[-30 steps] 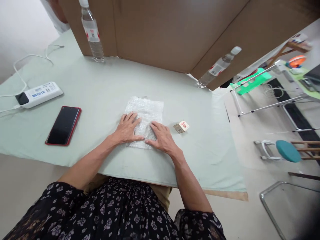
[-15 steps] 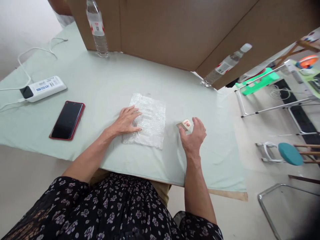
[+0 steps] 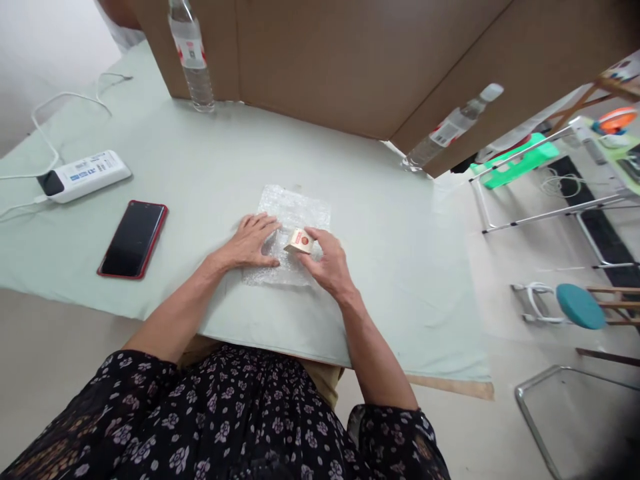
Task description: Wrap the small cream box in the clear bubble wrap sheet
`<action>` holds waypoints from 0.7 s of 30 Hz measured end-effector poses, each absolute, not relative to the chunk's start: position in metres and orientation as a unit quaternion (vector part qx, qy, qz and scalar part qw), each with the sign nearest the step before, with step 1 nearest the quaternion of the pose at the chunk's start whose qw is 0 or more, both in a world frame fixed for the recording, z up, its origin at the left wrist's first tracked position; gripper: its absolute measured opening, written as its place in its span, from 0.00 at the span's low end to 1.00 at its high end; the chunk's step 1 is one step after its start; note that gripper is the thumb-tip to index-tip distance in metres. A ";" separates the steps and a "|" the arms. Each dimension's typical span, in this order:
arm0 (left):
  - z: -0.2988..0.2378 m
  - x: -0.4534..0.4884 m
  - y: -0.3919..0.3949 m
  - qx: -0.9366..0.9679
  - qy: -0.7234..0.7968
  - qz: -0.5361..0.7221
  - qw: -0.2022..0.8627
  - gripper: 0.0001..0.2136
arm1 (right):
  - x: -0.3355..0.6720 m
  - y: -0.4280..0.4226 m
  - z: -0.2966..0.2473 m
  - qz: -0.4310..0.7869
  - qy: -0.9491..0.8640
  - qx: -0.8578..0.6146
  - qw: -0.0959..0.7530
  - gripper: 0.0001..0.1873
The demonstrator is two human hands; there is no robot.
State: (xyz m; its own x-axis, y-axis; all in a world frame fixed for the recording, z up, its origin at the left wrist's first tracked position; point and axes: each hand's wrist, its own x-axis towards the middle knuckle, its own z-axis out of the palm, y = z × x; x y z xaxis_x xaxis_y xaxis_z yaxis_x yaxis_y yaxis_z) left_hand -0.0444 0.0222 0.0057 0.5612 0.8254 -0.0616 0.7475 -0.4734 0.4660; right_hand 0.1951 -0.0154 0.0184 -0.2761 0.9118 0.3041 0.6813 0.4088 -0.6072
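A sheet of bubble wrap [image 3: 295, 205] lies flat on the pale green tablecloth in front of me. My left hand [image 3: 251, 243] rests on its left edge, fingers spread and thumb apart, holding nothing. Between the thumb and fingers of my right hand [image 3: 329, 262] is a small cream-coloured box [image 3: 301, 241] with red print and a round reddish mark. The box is over the middle of the bubble wrap, slightly tilted. I cannot tell whether its underside touches the sheet.
To the left lie a black phone in a red case [image 3: 133, 239] and a white power bank [image 3: 86, 177] with cables. Two water bottles, one left [image 3: 193, 60] and one right [image 3: 453, 130], stand against a brown cardboard screen [image 3: 320, 67]. A teal stool [image 3: 580, 307] is on the floor.
My right hand has taken hold of the small box and carried it left, from beside the bubble wrap to over its middle. My left hand has stayed nearly in place.
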 end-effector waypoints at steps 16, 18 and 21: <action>0.000 -0.045 0.024 0.856 0.455 0.093 0.229 0.45 | 0.184 -0.002 -0.014 0.209 -0.797 -0.496 0.272 0.26; 0.001 -0.045 0.025 0.856 0.455 0.092 0.229 0.45 | 0.184 0.000 -0.015 0.209 -0.800 -0.496 0.264 0.26; 0.002 -0.046 0.024 0.857 0.453 0.093 0.229 0.44 | 0.185 0.000 -0.012 0.204 -0.807 -0.495 0.249 0.29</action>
State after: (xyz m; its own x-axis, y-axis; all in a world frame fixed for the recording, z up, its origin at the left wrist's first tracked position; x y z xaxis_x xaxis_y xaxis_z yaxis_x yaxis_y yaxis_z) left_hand -0.0456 0.0239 0.0024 0.5725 0.8185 -0.0490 0.7335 -0.4845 0.4767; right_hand 0.1853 0.0002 -0.0119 -0.3864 0.9004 0.1998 0.6972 0.4270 -0.5759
